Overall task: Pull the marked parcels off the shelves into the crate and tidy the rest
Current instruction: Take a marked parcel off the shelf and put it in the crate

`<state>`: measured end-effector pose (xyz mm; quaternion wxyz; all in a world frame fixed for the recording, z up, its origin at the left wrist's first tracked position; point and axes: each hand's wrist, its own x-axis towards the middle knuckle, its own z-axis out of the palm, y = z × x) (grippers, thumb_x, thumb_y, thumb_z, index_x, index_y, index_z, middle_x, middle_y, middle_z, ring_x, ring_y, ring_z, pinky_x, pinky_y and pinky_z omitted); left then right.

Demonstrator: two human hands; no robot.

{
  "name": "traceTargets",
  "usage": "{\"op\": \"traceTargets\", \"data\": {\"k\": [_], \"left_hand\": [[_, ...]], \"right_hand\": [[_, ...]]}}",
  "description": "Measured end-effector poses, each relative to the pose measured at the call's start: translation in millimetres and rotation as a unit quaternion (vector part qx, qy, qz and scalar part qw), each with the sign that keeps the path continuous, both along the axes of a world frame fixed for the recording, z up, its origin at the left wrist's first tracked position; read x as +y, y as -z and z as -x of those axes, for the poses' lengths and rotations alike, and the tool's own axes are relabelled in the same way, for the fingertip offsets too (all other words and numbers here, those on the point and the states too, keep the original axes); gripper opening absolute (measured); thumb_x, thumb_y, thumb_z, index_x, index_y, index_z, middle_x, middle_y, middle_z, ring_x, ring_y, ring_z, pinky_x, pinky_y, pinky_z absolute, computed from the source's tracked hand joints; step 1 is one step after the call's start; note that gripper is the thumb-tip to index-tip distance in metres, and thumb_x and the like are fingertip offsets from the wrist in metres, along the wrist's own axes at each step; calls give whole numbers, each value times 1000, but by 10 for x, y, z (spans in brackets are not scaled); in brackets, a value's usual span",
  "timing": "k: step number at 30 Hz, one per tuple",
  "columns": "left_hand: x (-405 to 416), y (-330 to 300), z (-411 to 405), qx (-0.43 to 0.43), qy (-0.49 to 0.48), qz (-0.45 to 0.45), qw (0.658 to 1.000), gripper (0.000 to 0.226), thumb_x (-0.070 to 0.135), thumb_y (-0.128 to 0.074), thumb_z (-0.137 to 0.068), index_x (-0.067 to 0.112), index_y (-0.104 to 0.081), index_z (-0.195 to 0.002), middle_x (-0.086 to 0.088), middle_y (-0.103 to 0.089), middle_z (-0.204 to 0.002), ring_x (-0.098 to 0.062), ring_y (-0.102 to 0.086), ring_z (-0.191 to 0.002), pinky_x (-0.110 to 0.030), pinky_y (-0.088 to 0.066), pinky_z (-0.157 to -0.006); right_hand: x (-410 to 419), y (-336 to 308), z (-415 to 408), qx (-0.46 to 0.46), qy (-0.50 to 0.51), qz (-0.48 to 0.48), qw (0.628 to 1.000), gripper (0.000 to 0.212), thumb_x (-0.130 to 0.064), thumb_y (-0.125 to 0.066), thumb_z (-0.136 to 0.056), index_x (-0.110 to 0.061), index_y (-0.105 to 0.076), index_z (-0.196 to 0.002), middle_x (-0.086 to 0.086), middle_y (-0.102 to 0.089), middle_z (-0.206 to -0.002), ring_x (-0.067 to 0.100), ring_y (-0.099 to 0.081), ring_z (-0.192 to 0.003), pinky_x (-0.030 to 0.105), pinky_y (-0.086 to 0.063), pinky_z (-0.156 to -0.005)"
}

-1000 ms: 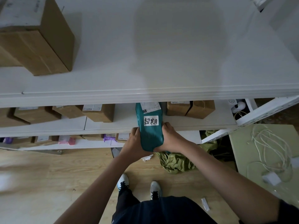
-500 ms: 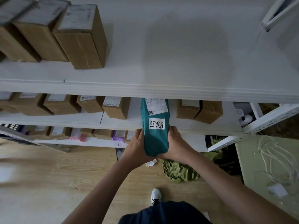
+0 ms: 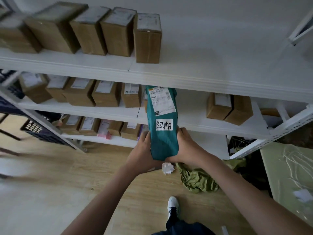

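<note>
A teal soft parcel with a shipping label and a white handwritten sticker is held upright in front of the white shelf unit. My left hand grips its lower left side and my right hand grips its lower right side. Its top end reaches up to the middle shelf's opening. Brown cardboard parcels stand in rows on the top, middle and lower shelves. A dark crate shows at the far left edge, partly hidden by the shelf post.
A crumpled white paper and an olive green cloth lie on the wooden floor below my hands. A pale green table with white cables stands at the right. Two brown boxes sit on the middle shelf's right part.
The view has swung left and up, bringing more boxes on the top shelf and the dark crate into sight. The teal parcel has come further out of the shelf in both hands.
</note>
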<state>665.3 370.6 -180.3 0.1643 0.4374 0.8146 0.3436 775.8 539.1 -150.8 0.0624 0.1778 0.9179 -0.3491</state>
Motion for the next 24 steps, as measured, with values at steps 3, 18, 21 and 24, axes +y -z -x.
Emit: {"op": "traceTargets", "data": {"k": [3, 18, 21, 24], "left_hand": [[-561, 8, 6, -5, -36, -11, 999, 113, 51, -90, -58, 28, -27, -149, 19, -30, -125, -1, -37, -121, -7, -41, -87], [-3461, 168, 284, -19, -315, -17, 949, 114, 54, -86, -55, 30, -27, -150, 8, -35, -131, -14, -49, -120, -27, -50, -93], [-3852, 132, 419, -16, -355, -2, 935, 117, 58, -87, -56, 39, -21, -150, 10, -35, -135, -13, -49, -122, -34, -55, -94], [-4230, 120, 578, -13, -394, 4, 919, 118, 61, -85, -57, 42, -17, -151, 11, -35, -139, -13, -48, -124, -41, -56, -94]], "right_hand": [[-494, -58, 128, -3, -37, 10, 999, 134, -52, -93, -55, -35, -6, -155, -9, -21, -146, 17, -26, -139, 42, -37, -116], [-3099, 94, 1425, -10, -279, 26, 960, 137, -57, -93, -53, -39, -5, -157, -10, -16, -156, 18, -29, -143, 39, -43, -109], [-3497, 120, 1750, -3, -323, 27, 946, 136, -56, -92, -54, -40, -5, -156, -11, -19, -156, 18, -37, -137, 27, -51, -83], [-3896, 136, 2094, 16, -367, 26, 930, 130, -54, -93, -54, -41, -10, -154, -13, -21, -154, 19, -39, -136, 21, -50, -73]]}}
